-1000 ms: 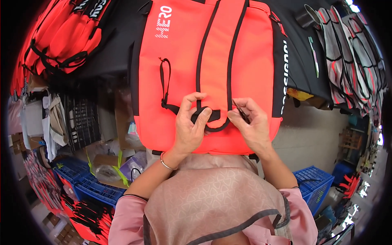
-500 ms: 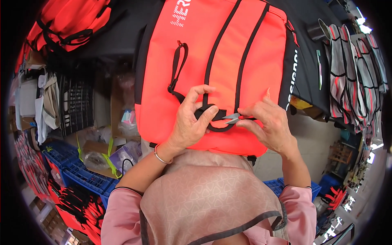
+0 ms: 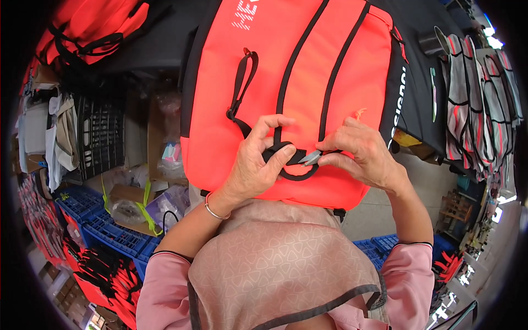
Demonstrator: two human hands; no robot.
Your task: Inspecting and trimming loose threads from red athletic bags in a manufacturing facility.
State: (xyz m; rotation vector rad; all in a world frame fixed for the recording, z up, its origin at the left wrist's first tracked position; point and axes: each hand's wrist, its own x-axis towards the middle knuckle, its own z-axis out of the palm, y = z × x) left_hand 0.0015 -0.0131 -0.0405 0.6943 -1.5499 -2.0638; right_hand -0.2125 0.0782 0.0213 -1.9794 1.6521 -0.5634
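Observation:
A bright orange-red backpack [image 3: 231, 88] with black edges lies in front of me, its two black-edged shoulder bands running lengthwise. Near its lower edge my left hand [image 3: 256, 159] pinches a black webbing strap [image 3: 297, 157] between thumb and fingers. My right hand [image 3: 363, 151] grips a small pair of thread snips [image 3: 312, 158], most of whose handle is hidden in the fingers. The blades point left, with their tips at the strap's end. Below them curves a black loop [image 3: 300, 177]. A narrow black strap with a loop [image 3: 240, 88] rests on the bag's upper left.
A black-covered table [image 3: 159, 49] carries more red bags [image 3: 93, 25] at the far left. Grey bag pieces [image 3: 467, 99] hang over the right side, near a toothbrush [image 3: 433, 93] and a metal cup [image 3: 433, 41]. Blue crates [image 3: 110, 231] and a cardboard box [image 3: 129, 201] stand lower left.
The snips' blades have come closer together. The backpack has shifted slightly, and my right hand's forearm has moved a little to the right. My left hand keeps its hold on the strap.

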